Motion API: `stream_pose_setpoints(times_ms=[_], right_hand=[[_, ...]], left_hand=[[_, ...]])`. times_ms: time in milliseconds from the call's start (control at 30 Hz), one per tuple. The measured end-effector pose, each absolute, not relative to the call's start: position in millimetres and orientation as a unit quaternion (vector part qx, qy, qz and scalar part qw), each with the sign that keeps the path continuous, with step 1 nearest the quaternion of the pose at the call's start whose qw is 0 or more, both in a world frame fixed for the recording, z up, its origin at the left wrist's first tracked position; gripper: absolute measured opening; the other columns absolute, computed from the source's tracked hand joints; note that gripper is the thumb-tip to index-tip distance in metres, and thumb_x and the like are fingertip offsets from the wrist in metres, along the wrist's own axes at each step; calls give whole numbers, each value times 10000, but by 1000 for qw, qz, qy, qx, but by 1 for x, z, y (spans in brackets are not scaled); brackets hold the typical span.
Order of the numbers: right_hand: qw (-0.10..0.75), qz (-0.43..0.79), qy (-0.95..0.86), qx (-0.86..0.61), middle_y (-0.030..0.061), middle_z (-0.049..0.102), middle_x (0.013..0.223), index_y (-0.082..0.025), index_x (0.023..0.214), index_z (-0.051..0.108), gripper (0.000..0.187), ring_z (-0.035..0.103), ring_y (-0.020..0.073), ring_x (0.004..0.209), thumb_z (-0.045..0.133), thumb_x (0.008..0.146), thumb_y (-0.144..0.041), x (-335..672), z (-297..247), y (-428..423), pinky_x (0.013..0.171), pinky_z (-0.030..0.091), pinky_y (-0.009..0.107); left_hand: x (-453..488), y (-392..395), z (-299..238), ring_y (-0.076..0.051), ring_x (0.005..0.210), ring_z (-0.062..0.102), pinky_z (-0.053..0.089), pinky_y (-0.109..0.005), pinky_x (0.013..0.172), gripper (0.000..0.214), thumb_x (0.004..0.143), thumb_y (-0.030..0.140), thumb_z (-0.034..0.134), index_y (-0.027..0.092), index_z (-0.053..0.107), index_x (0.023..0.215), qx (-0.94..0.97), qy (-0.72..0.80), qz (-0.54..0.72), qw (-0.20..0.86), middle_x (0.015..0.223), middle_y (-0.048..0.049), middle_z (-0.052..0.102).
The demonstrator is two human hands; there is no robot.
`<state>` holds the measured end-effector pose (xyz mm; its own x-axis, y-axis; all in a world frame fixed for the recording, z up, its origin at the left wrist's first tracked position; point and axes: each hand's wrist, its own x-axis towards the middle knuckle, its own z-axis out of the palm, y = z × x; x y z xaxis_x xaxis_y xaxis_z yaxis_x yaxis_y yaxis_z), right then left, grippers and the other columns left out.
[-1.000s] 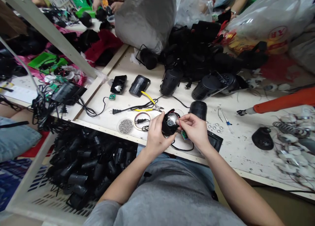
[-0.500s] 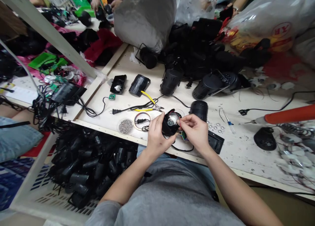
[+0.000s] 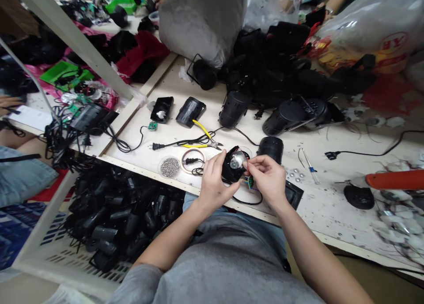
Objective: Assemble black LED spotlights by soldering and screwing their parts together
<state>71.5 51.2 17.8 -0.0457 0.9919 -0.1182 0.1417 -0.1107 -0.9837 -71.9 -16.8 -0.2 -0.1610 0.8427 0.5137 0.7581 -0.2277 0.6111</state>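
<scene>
My left hand point(image 3: 216, 182) curls around the near left side of an open black plastic housing point(image 3: 233, 175). Inside that housing sits a white round part with a clear lens point(image 3: 236, 160). Thumb and finger of my right hand point(image 3: 269, 180) are pinched together on a thin red wire point(image 3: 248, 163) at the housing's right edge. A small green circuit board point(image 3: 250, 182) hangs by wires just under the right fingers. Behind the right hand stands a black cylindrical housing point(image 3: 271, 148), and a flat black part point(image 3: 294, 193) lies partly hidden by the right wrist.
Yellow-handled cutters point(image 3: 205, 134), a tub of small screws point(image 3: 169, 167) and a tape roll point(image 3: 185, 168) lie left. A blue-tipped screwdriver point(image 3: 311, 168), clear lenses point(image 3: 294, 175) and an orange-handled soldering iron point(image 3: 394, 180) are right. A crate point(image 3: 43, 255) of black housings stands below left.
The view has shifted slightly. Both hands keep almost the same place, and the housing's opening with the lens shows a little more. The right fingers still pinch the red wire.
</scene>
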Motion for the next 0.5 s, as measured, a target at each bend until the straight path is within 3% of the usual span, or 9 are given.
stream_pose_setpoints(times_ms=[500], right_hand=[[419, 507, -515, -550, 8, 687, 634, -213, 706, 664, 213, 628, 141, 516, 778, 657, -386, 72, 17, 52, 509, 520, 262]], left_hand=[[-70, -16, 1, -309, 1241, 581, 485, -466, 1069, 769, 825, 372, 731, 136, 383, 1468, 644, 620, 445, 60, 1323, -186, 609]])
